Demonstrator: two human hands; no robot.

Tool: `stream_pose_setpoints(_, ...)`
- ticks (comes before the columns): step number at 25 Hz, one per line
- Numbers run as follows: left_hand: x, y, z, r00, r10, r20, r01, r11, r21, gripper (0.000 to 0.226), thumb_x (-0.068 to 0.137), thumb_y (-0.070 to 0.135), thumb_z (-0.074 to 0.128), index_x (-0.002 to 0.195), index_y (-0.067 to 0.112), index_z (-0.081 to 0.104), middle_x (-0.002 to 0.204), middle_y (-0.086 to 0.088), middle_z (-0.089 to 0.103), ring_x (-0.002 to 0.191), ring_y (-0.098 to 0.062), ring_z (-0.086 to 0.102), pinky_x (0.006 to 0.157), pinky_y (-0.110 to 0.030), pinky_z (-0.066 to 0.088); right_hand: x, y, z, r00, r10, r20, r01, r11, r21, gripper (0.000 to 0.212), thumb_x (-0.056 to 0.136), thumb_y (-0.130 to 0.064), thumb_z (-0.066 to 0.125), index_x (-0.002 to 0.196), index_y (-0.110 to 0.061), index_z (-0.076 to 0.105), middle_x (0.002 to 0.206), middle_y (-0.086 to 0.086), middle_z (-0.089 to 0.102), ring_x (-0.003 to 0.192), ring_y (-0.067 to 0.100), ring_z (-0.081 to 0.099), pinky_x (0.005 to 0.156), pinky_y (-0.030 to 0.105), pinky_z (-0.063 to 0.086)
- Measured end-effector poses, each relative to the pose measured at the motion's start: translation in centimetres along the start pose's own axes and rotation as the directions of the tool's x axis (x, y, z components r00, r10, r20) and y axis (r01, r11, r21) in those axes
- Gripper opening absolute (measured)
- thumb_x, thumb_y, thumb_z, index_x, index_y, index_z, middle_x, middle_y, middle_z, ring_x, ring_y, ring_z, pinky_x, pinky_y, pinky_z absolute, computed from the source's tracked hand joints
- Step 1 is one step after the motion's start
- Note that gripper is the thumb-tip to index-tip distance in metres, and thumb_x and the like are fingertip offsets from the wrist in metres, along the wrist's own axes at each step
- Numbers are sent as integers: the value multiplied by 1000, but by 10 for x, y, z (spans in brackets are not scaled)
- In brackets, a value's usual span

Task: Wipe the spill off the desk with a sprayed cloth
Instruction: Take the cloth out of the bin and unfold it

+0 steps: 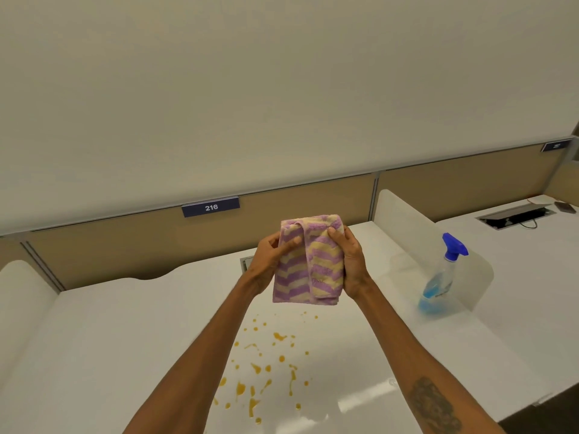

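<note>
A purple and cream zigzag cloth (308, 261) is folded and held up above the white desk (125, 339). My left hand (269, 261) grips its left side with the thumb across the front. My right hand (351, 261) grips its right side. Below the cloth, orange spill (266, 368) lies in several drops and streaks on the desk, between my forearms. A clear spray bottle (441, 277) with blue liquid and a blue trigger head stands on the desk to the right, apart from both hands.
A translucent divider (407, 220) stands behind the bottle, another divider (18, 296) at the left. A tan partition with a "216" sign (210, 207) runs along the back. The neighbouring desk holds a cable box (513, 216) and a dark object (565, 207).
</note>
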State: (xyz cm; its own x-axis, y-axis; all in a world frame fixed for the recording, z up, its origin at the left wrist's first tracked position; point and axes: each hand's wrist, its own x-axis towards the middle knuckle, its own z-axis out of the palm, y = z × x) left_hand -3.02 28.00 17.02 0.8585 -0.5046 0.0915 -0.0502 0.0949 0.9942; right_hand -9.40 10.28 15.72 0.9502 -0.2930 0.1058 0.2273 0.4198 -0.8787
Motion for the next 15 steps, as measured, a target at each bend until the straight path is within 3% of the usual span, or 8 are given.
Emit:
stream_pose_setpoints(2, 3, 2, 4, 999, 16, -43, -14, 999, 40, 20, 91, 35, 69, 101, 19, 72, 89, 0, 77, 82, -25, 71, 70, -29, 60, -4, 5, -4, 1000, -4, -21, 4, 1000, 8, 46, 90, -31, 66, 126, -6, 54, 106, 13, 65, 94, 29, 64, 82, 42, 58)
stream_pose_setpoints(3, 4, 3, 6, 999, 17, -42, -15, 998, 54, 16, 94, 31, 65, 101, 19, 72, 88, 1, 77, 81, -23, 71, 69, -27, 59, -5, 7, -9, 1000, -4, -25, 4, 1000, 11, 42, 89, -29, 67, 123, -8, 56, 105, 11, 66, 94, 28, 65, 83, 41, 58)
stream_pose_setpoints(6, 13, 3, 11, 999, 6, 36, -10, 993, 117, 25, 96, 31, 62, 111, 15, 73, 100, -7, 76, 86, -22, 72, 76, -32, 61, -6, 11, -26, 999, -7, -37, 7, 1000, -18, 32, 91, -29, 66, 117, -12, 60, 107, 12, 68, 95, 25, 66, 84, 40, 56)
stream_pose_setpoints(9, 25, -7, 23, 997, 1, 83, -18, 980, 199, 26, 96, 34, 62, 112, 17, 74, 102, -6, 76, 87, -22, 72, 77, -31, 60, -4, 15, -54, 997, -15, -75, 4, 991, -136, 35, 97, -40, 55, 122, -15, 59, 117, 14, 65, 100, 22, 65, 86, 40, 54)
stream_pose_setpoints(12, 35, -20, 40, 996, -17, 89, -3, 977, 212, 19, 95, 33, 63, 105, 22, 75, 98, -1, 77, 84, -18, 72, 74, -28, 58, 0, 26, -103, 969, -6, -248, -51, 973, -224, 37, 96, -36, 57, 128, -19, 54, 123, 5, 65, 111, 19, 64, 95, 38, 54)
stream_pose_setpoints(15, 48, -30, 57, 996, -37, 80, 20, 979, 203, 18, 95, 32, 63, 102, 23, 76, 96, 0, 77, 81, -15, 72, 72, -27, 57, 2, 33, -165, 845, -56, -532, -137, 939, -316, 39, 96, -30, 60, 131, -16, 51, 129, 8, 60, 116, 23, 59, 97, 33, 49)
